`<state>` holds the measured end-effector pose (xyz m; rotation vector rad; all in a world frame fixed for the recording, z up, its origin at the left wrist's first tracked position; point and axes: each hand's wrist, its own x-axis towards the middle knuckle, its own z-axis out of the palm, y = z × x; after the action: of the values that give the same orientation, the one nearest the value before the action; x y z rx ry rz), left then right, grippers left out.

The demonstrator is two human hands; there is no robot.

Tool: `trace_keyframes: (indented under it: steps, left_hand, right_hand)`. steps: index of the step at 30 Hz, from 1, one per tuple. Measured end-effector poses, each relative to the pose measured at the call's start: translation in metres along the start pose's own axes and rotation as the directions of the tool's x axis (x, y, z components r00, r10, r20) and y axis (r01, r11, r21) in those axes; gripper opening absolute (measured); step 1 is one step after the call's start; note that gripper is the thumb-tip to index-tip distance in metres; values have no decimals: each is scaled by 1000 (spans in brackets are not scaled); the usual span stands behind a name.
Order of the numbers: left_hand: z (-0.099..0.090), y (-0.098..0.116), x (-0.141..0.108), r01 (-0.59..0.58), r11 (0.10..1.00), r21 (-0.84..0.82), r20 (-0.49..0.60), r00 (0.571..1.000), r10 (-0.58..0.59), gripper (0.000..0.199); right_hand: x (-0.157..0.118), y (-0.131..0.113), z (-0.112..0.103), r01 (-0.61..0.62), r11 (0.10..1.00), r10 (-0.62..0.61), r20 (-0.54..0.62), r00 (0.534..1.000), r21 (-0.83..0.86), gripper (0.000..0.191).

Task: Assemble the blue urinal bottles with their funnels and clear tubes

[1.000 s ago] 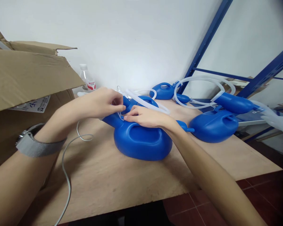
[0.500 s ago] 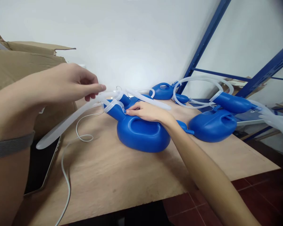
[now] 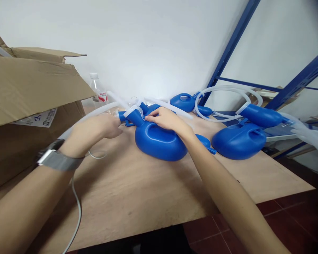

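Fingers of my right hand (image 3: 166, 120) pinch the blue jug (image 3: 160, 146) near its neck, on the desk (image 3: 116, 201). My left hand (image 3: 110, 126) is blurry, so I can't tell if it holds anything.

Room over the near tabletop (image 3: 137, 197), obstacles: cardboard box (image 3: 37, 81) left, blue jug (image 3: 159, 150) ahead

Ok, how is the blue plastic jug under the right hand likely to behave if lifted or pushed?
The blue plastic jug will probably feel light for its size: it looks hollow, though its contents can't be seen. Its smooth, glossy surface may be slippery to grip. Given the rounded sides, a push could make it rock on the wooden table.
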<state>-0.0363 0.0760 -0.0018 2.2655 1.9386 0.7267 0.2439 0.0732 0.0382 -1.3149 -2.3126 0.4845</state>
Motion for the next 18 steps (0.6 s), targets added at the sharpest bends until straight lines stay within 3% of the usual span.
trace_keyframes:
  steps: [3, 7, 9, 14, 16, 18]
  left_hand:
    - [20, 5, 2, 0, 998, 57, 49, 999, -3, 39]
    - [40, -9, 2, 23, 998, 61, -114, 993, -16, 76]
    - [48, -22, 3, -42, 999, 17, -146, 988, 44, 88]
    - [58, -46, 8, -159, 983, -94, -96, 984, 150, 83]
    - [61, -49, 9, -167, 978, -128, -105, 982, 154, 86]
    - [64, -49, 9, -158, 975, -153, -134, 981, 138, 89]
  right_hand:
    - [-3, -3, 1, 11, 995, -18, -75, 997, -95, 32]
    - [-10, -8, 4, 64, 964, -103, -142, 985, -259, 35]
    - [-14, -10, 5, 97, 940, -153, -149, 977, -326, 36]
    - [-17, -8, 8, 160, 912, -232, -154, 960, -377, 34]
    - [-17, -4, 11, 221, 907, -304, -193, 933, -358, 32]
    - [-18, 2, 14, 334, 891, -420, -275, 865, -309, 34]
